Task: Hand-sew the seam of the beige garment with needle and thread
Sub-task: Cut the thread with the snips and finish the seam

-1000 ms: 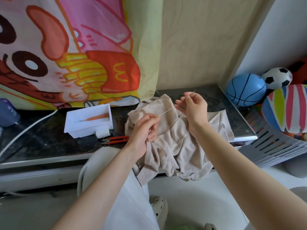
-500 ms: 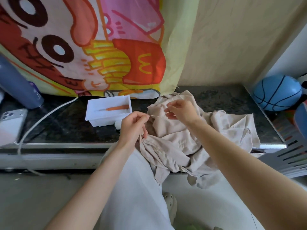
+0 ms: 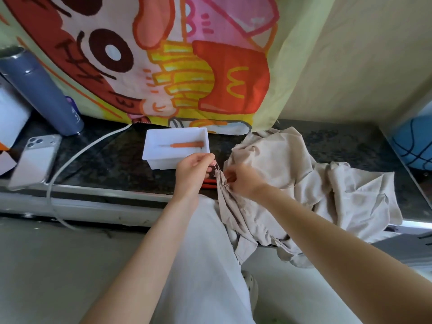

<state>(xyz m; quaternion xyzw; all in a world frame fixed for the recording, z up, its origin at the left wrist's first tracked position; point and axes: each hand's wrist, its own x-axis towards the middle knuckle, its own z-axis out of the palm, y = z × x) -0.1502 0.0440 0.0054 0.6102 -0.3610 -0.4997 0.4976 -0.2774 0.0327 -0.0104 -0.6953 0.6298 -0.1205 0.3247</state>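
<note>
Presently a stitch is judged to be partway through being drawn tight. The left hand (image 3: 194,170) is seen with its fingers curled and its thumb and fingertips pinched on the thread (image 3: 216,164), which runs a short way toward five o'clock into the bunched seam. The right hand (image 3: 243,181) is closed round that gathered edge of the garment (image 3: 285,160), just beside the left hand. Whether the needle is also held there cannot be told, as it cannot be made out. The rest of the garment is spread over the dark counter (image 3: 112,164) toward three o'clock of the hands, with one fold hung over the front edge toward the lap at six o'clock.

For the step to be done well, the thread should be pulled along the line of the seam rather than across it, and only until the slack is taken up. The fabric is puckered under the right hand, so the gathers ought to be smoothed out before another stitch is placed. The seam should be pinned firmly by the right hand so that the cloth is not dragged.

A white tray (image 3: 161,163) with an orange tool (image 3: 189,144) lies at eleven o'clock of the left hand, and red snips (image 3: 207,183) are partly hidden between the hands.
</note>
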